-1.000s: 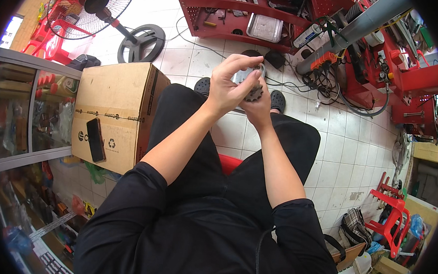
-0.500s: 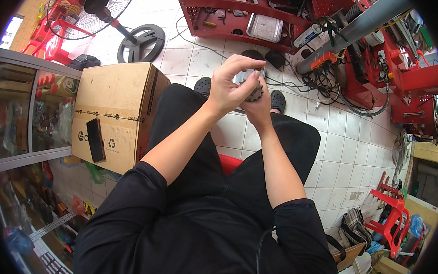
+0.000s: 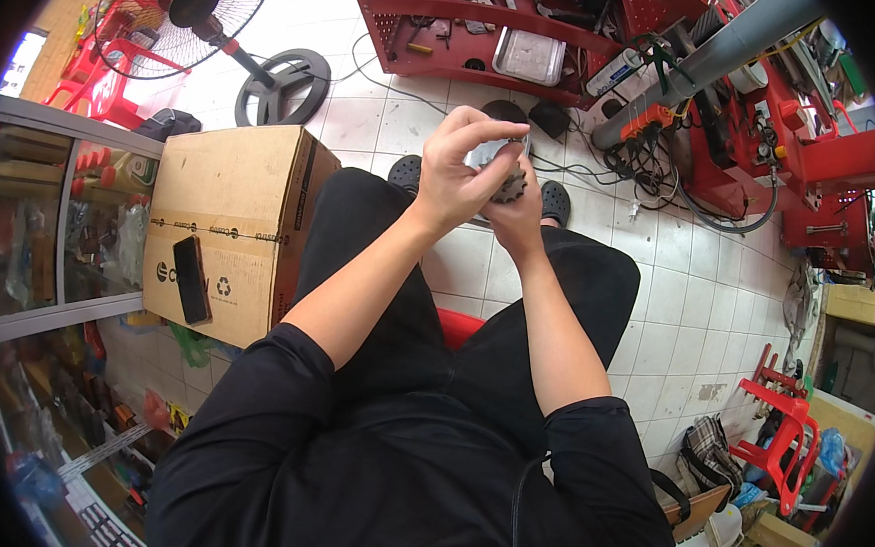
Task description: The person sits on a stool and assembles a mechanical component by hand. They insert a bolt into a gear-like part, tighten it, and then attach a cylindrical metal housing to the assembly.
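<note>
Cradling a dark-grey, round, toothed metal part (image 3: 511,187), the right hand (image 3: 519,218) is wrapped around it; the left hand (image 3: 452,171) curls alongside, its grip impossible to tell. The part's up between both hands, handling under way; what's finished or remaining doesn't show.

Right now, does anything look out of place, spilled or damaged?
I see no spill. Right of the right hand, black cables lie in a loose tangle on the floor, looking untidy. The phone lies askew on the cardboard box. The toothed metal part is too covered to judge.
</note>
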### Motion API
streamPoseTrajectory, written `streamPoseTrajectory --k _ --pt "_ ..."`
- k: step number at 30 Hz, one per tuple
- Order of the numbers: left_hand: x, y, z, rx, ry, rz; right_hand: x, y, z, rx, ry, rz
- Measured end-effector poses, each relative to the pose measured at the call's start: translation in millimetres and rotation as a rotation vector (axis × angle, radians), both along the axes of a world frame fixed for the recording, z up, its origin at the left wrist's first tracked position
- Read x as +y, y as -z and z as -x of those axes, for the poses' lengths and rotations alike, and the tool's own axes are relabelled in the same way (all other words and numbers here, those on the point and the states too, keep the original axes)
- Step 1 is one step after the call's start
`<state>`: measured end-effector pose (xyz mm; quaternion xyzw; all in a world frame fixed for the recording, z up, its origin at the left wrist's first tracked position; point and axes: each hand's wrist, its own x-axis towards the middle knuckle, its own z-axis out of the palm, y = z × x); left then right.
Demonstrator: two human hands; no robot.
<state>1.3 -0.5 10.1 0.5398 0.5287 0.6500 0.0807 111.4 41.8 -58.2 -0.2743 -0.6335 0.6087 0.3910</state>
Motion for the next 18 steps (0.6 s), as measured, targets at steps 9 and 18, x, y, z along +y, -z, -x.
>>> streamPoseTrajectory --k 9,18 --pt "0.8 1.3 0.8 -0.004 0.043 -0.061 0.9 -0.2 0.3 0.034 -0.025 0.027" --pt "0.1 3.7 3.4 -0.001 0.051 -0.046 1.4 4.4 0.2 0.022 -0.021 0.001"
